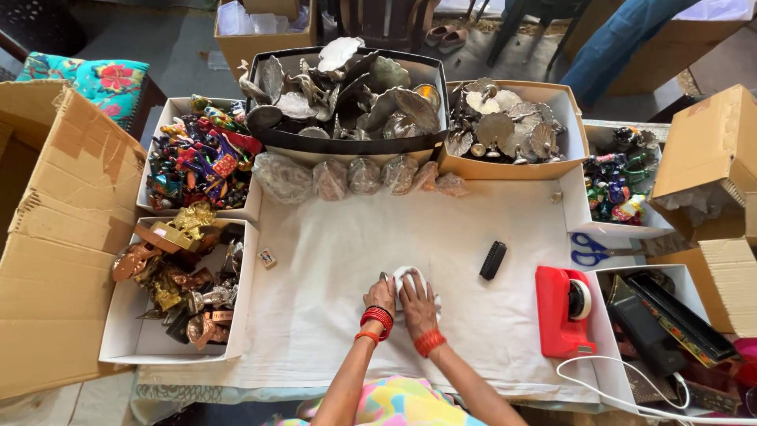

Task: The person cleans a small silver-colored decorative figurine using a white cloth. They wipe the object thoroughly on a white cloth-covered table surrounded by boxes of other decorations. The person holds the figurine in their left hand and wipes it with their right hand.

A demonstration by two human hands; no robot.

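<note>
We are looking down at a table [489,347] spread with white paper, and both hands are meeting in the middle of it. Our left hand [382,296] and right hand [418,304] are pressing on a small white-wrapped bundle [408,275], fingers curled down over it from both sides, closed around the wrapping; a bit of grey metal is peeking out at its left edge. The bundle is lying flat on the paper, probably so the sheet can be folded tight around whatever is inside.

Around us, everything is sitting within arm's reach. A red tape dispenser [561,309] is standing to the right, blue-handled scissors [590,248] just beyond it, and a black brush [493,259] is lying between them and our hands.

Now the boxes. A black tray [430,142] at the top is holding silvery leaf-shaped metal pieces, and the tan box [572,126] beside it is carrying more. A white box [158,134] on the left is packed with brightly painted figurines; the one below it [134,331] is holding brass and copper-coloured ones. A row of plastic-wrapped pieces [363,175] is lining up in front of the tray.
</note>
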